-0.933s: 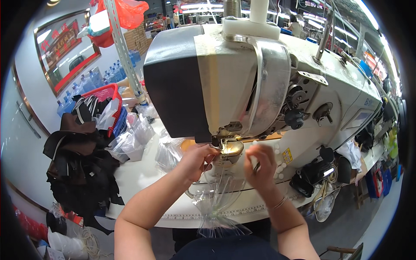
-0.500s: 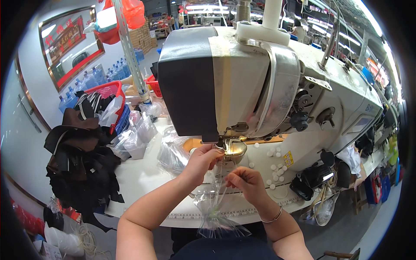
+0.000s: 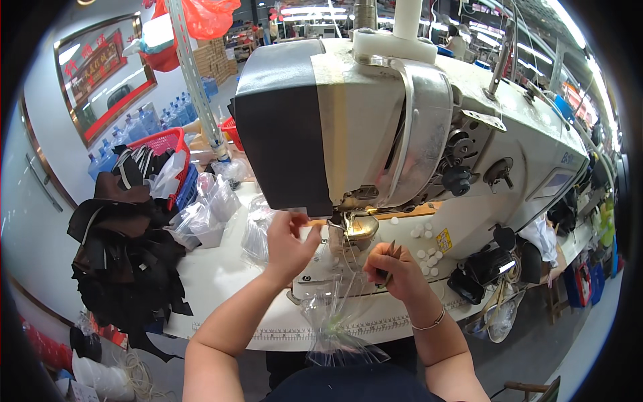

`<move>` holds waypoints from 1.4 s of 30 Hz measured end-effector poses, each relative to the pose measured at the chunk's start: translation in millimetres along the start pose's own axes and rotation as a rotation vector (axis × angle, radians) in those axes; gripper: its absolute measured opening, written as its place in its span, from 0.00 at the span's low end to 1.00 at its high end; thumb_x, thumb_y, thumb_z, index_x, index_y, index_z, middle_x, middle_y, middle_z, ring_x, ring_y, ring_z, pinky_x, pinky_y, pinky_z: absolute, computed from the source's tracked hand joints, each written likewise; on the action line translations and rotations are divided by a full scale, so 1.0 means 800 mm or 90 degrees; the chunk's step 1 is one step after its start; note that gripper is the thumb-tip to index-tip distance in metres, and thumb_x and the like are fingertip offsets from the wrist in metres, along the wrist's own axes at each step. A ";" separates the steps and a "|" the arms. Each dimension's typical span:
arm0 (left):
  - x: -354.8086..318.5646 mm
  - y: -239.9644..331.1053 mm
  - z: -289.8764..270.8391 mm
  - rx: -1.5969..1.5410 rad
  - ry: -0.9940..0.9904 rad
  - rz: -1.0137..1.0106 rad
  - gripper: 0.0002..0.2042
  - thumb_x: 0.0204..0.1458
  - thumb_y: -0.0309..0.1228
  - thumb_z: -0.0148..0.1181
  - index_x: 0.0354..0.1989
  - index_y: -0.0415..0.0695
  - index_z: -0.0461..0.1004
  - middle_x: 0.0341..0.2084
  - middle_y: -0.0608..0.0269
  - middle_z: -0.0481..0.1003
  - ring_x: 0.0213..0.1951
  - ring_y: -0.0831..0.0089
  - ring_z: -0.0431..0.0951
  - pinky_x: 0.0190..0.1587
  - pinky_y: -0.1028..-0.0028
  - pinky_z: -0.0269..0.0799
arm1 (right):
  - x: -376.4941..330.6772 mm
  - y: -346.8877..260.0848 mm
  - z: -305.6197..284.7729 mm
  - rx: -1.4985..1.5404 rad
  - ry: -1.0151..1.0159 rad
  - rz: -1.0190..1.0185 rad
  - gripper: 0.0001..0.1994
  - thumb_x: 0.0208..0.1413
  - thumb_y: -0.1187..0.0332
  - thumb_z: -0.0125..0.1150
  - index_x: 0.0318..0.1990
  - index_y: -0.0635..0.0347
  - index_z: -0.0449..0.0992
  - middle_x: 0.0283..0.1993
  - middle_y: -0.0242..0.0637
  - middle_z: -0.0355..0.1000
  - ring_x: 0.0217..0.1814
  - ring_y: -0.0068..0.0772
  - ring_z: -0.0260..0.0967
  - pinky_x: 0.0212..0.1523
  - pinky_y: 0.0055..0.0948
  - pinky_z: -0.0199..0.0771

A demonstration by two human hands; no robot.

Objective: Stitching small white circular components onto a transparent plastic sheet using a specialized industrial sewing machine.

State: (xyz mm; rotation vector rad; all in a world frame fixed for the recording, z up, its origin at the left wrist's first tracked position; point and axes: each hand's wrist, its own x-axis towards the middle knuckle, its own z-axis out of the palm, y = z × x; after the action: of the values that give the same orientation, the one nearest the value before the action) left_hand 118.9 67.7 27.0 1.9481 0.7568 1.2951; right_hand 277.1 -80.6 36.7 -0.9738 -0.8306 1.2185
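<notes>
A large sewing machine (image 3: 365, 120) with a dark-covered head fills the middle of the view. My left hand (image 3: 293, 238) is raised just left of its needle area, thumb and fingers apart, with nothing visible in them. My right hand (image 3: 400, 268) is closed round a small pair of thread snips (image 3: 392, 252), their pointed blades up. It is right of the needle and in front of the brass-coloured part (image 3: 362, 228) under the head. Thin thread hangs between my hands. A gathered clear plastic bag (image 3: 333, 325) hangs at the table's front edge, below both hands.
Several small white discs (image 3: 429, 258) lie right of the needle. Clear plastic bags (image 3: 258, 231) lie behind my left hand. Dark material scraps (image 3: 124, 261) hang in a heap at the left, beside a red basket (image 3: 177, 144). A black device (image 3: 479, 275) sits at the right.
My left hand has drawn back left from the needle and its fingers have parted. My right hand has moved slightly right and up, and the snips now show in it. The view has shifted slightly.
</notes>
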 end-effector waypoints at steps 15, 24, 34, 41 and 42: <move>0.012 -0.016 -0.001 0.251 -0.018 0.567 0.11 0.33 0.25 0.60 0.28 0.55 0.77 0.30 0.78 0.71 0.33 0.78 0.68 0.45 0.69 0.54 | 0.008 -0.011 -0.021 -0.048 -0.011 0.008 0.08 0.51 0.69 0.55 0.22 0.58 0.69 0.21 0.30 0.67 0.19 0.18 0.61 0.21 0.17 0.59; 0.002 -0.003 0.013 0.189 0.010 0.519 0.08 0.34 0.21 0.59 0.26 0.45 0.74 0.30 0.66 0.71 0.33 0.69 0.71 0.41 0.70 0.62 | 0.023 -0.031 -0.038 0.001 0.024 -0.028 0.10 0.49 0.67 0.56 0.19 0.60 0.69 0.18 0.31 0.67 0.17 0.17 0.61 0.18 0.15 0.57; -0.021 0.034 0.006 0.329 -0.028 0.472 0.10 0.39 0.21 0.56 0.33 0.42 0.72 0.30 0.63 0.70 0.35 0.69 0.72 0.42 0.69 0.62 | 0.094 -0.035 -0.085 0.056 -0.086 -0.014 0.13 0.50 0.62 0.54 0.18 0.59 0.68 0.14 0.33 0.64 0.15 0.25 0.53 0.19 0.24 0.50; -0.006 0.025 -0.005 -0.023 -0.160 0.251 0.12 0.39 0.24 0.57 0.36 0.41 0.72 0.32 0.56 0.73 0.34 0.62 0.73 0.40 0.68 0.66 | 0.116 -0.025 -0.102 0.193 -0.029 0.030 0.04 0.50 0.75 0.48 0.25 0.62 0.65 0.19 0.37 0.62 0.18 0.30 0.57 0.19 0.28 0.55; 0.004 0.027 -0.006 0.073 -0.107 0.151 0.11 0.41 0.26 0.59 0.35 0.41 0.74 0.29 0.57 0.75 0.33 0.64 0.75 0.39 0.68 0.68 | 0.108 -0.033 -0.086 0.192 0.067 0.035 0.02 0.49 0.76 0.48 0.27 0.63 0.65 0.20 0.37 0.62 0.19 0.28 0.56 0.19 0.28 0.55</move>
State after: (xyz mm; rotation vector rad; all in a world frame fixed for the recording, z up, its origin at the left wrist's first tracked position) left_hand 117.4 58.0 47.1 2.2615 0.5400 1.2241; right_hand 364.2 -7.5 36.3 -0.8108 -0.5219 1.2851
